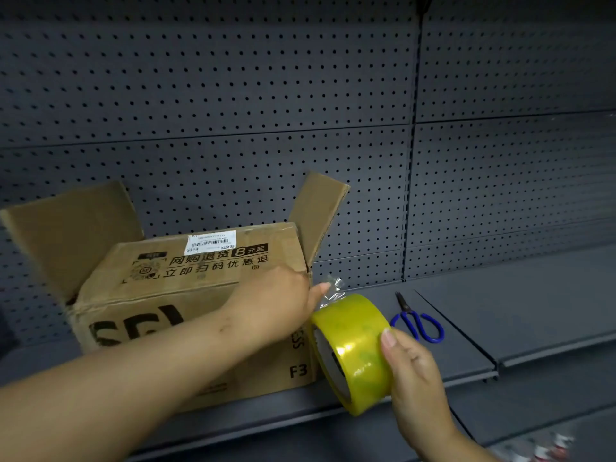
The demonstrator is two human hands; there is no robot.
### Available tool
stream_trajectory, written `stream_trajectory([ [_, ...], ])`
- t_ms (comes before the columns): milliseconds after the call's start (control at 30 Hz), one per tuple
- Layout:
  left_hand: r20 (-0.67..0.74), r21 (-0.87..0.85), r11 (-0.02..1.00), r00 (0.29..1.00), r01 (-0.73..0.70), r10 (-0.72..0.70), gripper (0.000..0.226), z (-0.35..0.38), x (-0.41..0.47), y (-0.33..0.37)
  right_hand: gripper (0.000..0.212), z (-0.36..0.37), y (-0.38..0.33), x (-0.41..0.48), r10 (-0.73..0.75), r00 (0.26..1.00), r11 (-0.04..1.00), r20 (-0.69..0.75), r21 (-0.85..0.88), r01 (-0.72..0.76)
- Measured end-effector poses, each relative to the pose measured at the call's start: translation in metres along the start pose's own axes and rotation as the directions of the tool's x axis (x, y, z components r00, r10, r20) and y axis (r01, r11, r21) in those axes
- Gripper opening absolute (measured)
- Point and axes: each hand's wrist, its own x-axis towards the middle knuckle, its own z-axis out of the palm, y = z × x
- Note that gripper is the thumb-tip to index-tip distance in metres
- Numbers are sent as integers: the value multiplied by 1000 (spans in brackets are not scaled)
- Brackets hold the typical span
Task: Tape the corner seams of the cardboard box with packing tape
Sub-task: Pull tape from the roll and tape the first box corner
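**Cardboard box** (150,295): printed shipping carton, standing left of centre on a dark grey metal shelf (500,311) with its back to the perforated back panel (233,78). The left flap (70,235) and right flap (320,211) stand up. A long flap bearing a white barcode label (211,241) is folded over the top. The black lettering on the near face is partly covered by a forearm.

**Roll of packing tape** (353,348): clear yellow, held off the shelf just beside the box's near right corner edge.

**Right hand** (413,371): grip closed round the roll's outer face, thumb on top. The other fingers are hidden behind the roll. The hold probably lets the roll turn and pay out.

**Tape end** (333,288): short crumpled length drawn up from the roll toward the box's upper right corner.

**Left hand** (283,295): reaches across the box front. Its grip is narrow, with the thumb pinching the tape end at that corner, likely to start a strip on the corner seam. Its fingers are out of sight, and it cannot be told whether the tape touches the cardboard yet.

**Scissors** (418,323): blue-handled, flat on the shelf to the right of the roll and apart from both hands. The blades point toward the back panel, presumably ready for cutting.

**Not made out:**
- The box's far side, right side and interior are hidden.
- Whether any corner seam already carries tape cannot be seen.
- A blurred pale patch at the lower right edge cannot be identified.
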Motion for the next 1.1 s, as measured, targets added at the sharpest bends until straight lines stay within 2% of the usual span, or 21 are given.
stream_trajectory([
  [67, 184, -300, 944, 979, 136, -83, 52, -2, 2, 4, 61, -1, -1, -2, -12, 1000, 1000, 1, -19, 12],
  [133, 298, -608, 734, 944, 302, -141, 35, -3, 5, 7, 62, 0, -3, -3, -19, 1000, 1000, 10, -24, 19],
  [167, 311, -718, 604, 936, 345, -166, 23, -4, 5, 9, 62, 0, -4, -3, -23, 1000, 999, 16, -22, 23],
  [200, 293, -780, 523, 939, 344, -180, 17, -4, 6, 10, 63, 1, -5, -3, -27, 999, 1000, 23, -12, 27],
  [233, 255, -804, 505, 949, 315, -186, 14, -5, 7, 10, 62, 2, -6, -3, -32, 999, 999, 32, 3, 32],
  [300, 150, -782, 578, 971, 233, -188, 3, -7, 8, 8, 50, 4, -10, -1, -49, 998, 998, 45, 34, 47],
  [367, 73, -739, 650, 980, 177, -184, 10, -13, 7, 6, 36, 8, -16, 2, -68, 996, 996, 56, 56, 65],
  [400, 65, -737, 653, 981, 172, -185, 17, -16, 8, 6, 34, 9, -18, 3, -76, 995, 995, 61, 67, 72],
  [500, 174, -786, 565, 967, 250, -185, 41, -30, 8, 4, 35, 11, -23, 7, -93, 993, 993, 71, 83, 87],
  [533, 228, -793, 538, 959, 285, -170, 43, -35, 8, 2, 33, 13, -25, 7, -98, 993, 992, 73, 89, 91],
  [600, 300, -816, 477, 944, 327, -134, 28, -39, 9, 0, 28, 15, -28, 7, -108, 991, 990, 81, 99, 100],
  [667, 279, -837, 443, 947, 322, -161, 11, -39, 9, 1, 28, 18, -29, 5, -116, 988, 987, 98, 123, 104],
  [833, 97, -778, 589, 968, 219, -232, 16, -47, 14, 1, 37, 23, -27, -2, -68, 994, 980, 90, 195, 50],
  [900, 29, -721, 672, 975, 172, -218, 18, -53, 16, 1, 39, 21, -23, -6, -18, 998, 980, 64, 198, 5],
  [1000, 8, -608, 782, 986, 137, -167, 20, -48, 17, 6, 42, 16, -19, -11, 56, 998, 979, 32, 192, -61],
  [1100, -62, -533, 836, 980, 128, -189, 19, -39, 19, 9, 63, 14, -21, -8, 121, 993, 982, 5, 146, -120],
])
